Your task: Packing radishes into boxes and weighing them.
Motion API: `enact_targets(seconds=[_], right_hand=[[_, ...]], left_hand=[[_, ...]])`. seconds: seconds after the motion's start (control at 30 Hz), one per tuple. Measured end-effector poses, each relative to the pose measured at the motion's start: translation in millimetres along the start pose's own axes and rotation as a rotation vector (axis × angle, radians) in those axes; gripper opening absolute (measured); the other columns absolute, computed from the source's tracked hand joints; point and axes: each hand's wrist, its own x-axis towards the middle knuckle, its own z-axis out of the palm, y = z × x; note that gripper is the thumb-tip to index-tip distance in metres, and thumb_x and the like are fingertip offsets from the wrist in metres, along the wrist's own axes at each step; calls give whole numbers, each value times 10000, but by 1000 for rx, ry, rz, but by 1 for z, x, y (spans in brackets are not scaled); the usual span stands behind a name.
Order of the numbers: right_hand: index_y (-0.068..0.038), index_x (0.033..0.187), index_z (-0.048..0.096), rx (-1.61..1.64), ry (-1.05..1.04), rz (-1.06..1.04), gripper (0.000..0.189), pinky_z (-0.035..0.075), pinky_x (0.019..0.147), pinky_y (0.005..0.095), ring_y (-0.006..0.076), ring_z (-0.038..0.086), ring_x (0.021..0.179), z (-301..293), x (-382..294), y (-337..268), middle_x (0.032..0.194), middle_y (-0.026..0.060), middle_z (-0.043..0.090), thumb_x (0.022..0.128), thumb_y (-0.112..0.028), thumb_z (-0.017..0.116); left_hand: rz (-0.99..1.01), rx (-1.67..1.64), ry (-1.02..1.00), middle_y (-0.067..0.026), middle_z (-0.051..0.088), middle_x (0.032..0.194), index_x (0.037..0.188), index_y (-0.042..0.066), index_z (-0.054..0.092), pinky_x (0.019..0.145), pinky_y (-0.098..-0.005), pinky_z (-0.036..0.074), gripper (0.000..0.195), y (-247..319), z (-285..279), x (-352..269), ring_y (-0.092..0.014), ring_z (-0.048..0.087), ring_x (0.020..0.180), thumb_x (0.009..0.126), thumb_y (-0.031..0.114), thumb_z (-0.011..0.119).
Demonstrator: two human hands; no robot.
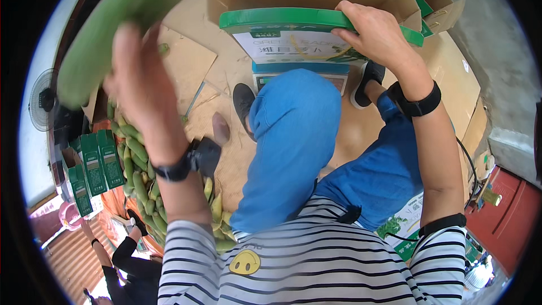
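Note:
Raised at the upper left, my left hand grips a long green radish; both are blurred by motion and the radish's far end is cut off by the picture's edge. With fingers over the top and thumb against the front, my right hand holds the green upper edge of an open cardboard carton. Its inner flaps stand up, and its white front bears print and a yellow cord handle. A blue-topped weighing scale shows beneath the carton. The carton's bottom inside is hidden.
Many green radishes lie heaped at my left, beside green cartons. A reddish root lies on the cardboard-covered floor. More open cartons stand at the upper right. Another person is at the lower left.

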Motion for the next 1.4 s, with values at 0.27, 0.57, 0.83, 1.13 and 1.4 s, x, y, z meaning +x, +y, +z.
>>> enact_targets(seconds=[0.27, 0.57, 0.83, 1.13, 1.4], right_hand=[[-38, 873, 492, 31, 76, -71, 244, 478, 631, 440, 345, 599, 749, 2, -3, 4, 769, 159, 620, 790, -221, 630], [-43, 932, 500, -5, -64, 26, 243, 441, 629, 438, 353, 567, 767, -6, -6, 7, 789, 161, 592, 811, -216, 620], [-54, 782, 550, -16, 94, -116, 125, 495, 595, 384, 276, 595, 708, -7, -8, -3, 721, 84, 571, 791, -167, 602], [-53, 763, 583, 0, 117, -111, 46, 497, 610, 377, 281, 603, 721, 1, -5, -6, 721, 101, 582, 760, -90, 555], [-59, 772, 610, -16, 71, -36, 66, 500, 634, 367, 284, 614, 750, -8, -13, -6, 730, 103, 600, 734, -75, 557]], left_hand=[[-303, 410, 171, -110, 575, 1027, 1060, -42, 539, 853, -337, 465, 318, -54, -33, -26, -195, 569, 966, 864, 199, 607], [-746, 1608, -151, -266, 582, 1043, 1081, -99, 520, 863, -386, 444, 633, -149, -248, -196, -344, 577, 975, 713, 381, 707], [-1444, 1125, -73, -326, 534, 1116, 1099, -131, 469, 895, -388, 432, 754, -204, -320, -285, -401, 526, 1086, 647, 409, 739], [-1567, 657, 182, -108, 585, 976, 1167, -29, 466, 708, -338, 474, 612, -173, -292, -241, -169, 571, 845, 709, 301, 703], [-199, 745, -49, -151, 459, 1252, 1310, -40, 364, 983, -347, 346, 582, -38, -91, -69, -233, 452, 1140, 807, 119, 611]])
